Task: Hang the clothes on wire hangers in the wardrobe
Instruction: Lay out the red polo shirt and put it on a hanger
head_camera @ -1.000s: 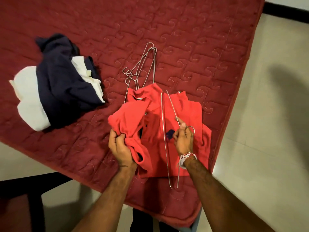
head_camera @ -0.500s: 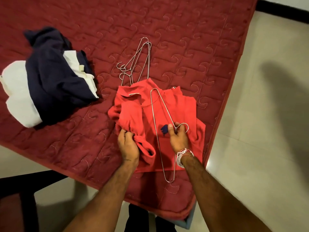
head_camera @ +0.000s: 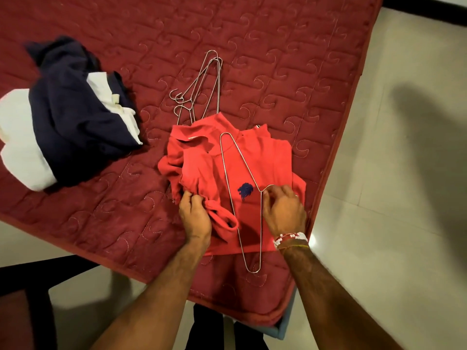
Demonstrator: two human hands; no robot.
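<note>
A second on, the right hand (head_camera: 283, 210) had rolled knuckles-up, pinching the wire hanger (head_camera: 231, 200) at its neck and laying it flatter across the red shirt (head_camera: 257, 160). The left hand (head_camera: 195, 218) clutched a bunched fold of it (likely opening it for the hanger) on the mattress (head_camera: 278, 59).

A bed (head_camera: 278, 46) with a dark red quilted mattress carries everything. At its left lies a crumpled heap of navy and white clothes (head_camera: 73, 117). Near the middle lie a few spare wire hangers (head_camera: 194, 82), their lower ends running under the top edge of a red shirt (head_camera: 252, 168) spread near the right edge. One single hanger (head_camera: 230, 198) lies across the shirt, its near end over bare mattress.
</note>
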